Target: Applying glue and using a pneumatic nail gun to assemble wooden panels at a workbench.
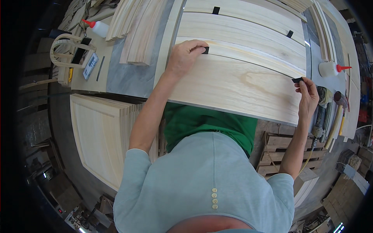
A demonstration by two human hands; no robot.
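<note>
A large pale wooden panel (233,83) lies on the workbench in front of me, with narrower boards (241,27) beyond it. My left hand (185,54) rests on the panel's far edge, fingers pinching a small black spacer (206,49) in the gap between panel and board. My right hand (309,95) holds a second small black spacer (297,80) at the panel's right end, at the same gap. Two more black spacers (216,10) sit in gaps farther back.
A white glue bottle with red tip (329,68) stands at the right; another glue bottle (99,28) lies at the left. Stacked wooden strips (138,31), a wooden frame piece (72,48), a power tool (321,112), a stack of panels (103,136) and a pallet (278,155) surround the bench.
</note>
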